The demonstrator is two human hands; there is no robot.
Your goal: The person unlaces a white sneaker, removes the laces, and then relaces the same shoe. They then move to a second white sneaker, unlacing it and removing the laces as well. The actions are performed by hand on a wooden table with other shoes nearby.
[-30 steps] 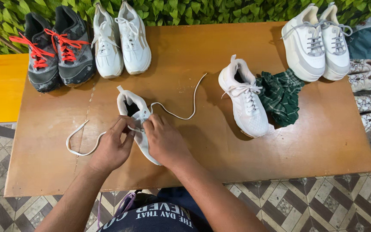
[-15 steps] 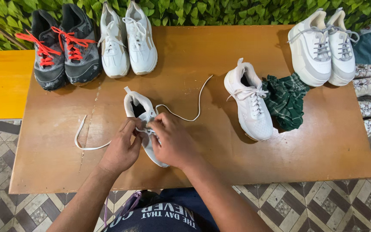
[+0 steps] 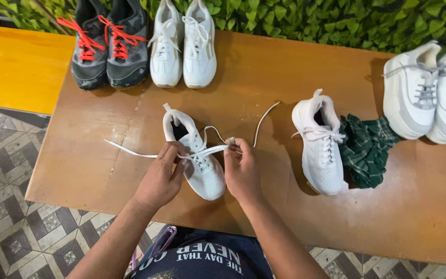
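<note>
A white sneaker (image 3: pixel 196 155) lies on the brown wooden table (image 3: pixel 264 82), toe toward me. My left hand (image 3: pixel 160 175) pinches the white lace (image 3: pixel 130 151) at the shoe's left side, and the lace trails left across the table. My right hand (image 3: pixel 241 170) grips the other lace end on the right side, pulled taut over the shoe, with the rest curving away toward the back. Its matching white sneaker (image 3: pixel 320 147) stands to the right, laced.
A dark green checked cloth (image 3: pixel 366 150) lies beside the matching sneaker. Grey shoes with red laces (image 3: pixel 107 46) and a white pair (image 3: pixel 184 44) stand at the back left, a chunky white pair (image 3: pixel 429 90) at the right. Green foliage lines the back; an orange bench (image 3: pixel 16 67) is left.
My hands have drawn apart, pulling both lace ends tight across the shoe. The view has shifted, so the table sits further right and lower.
</note>
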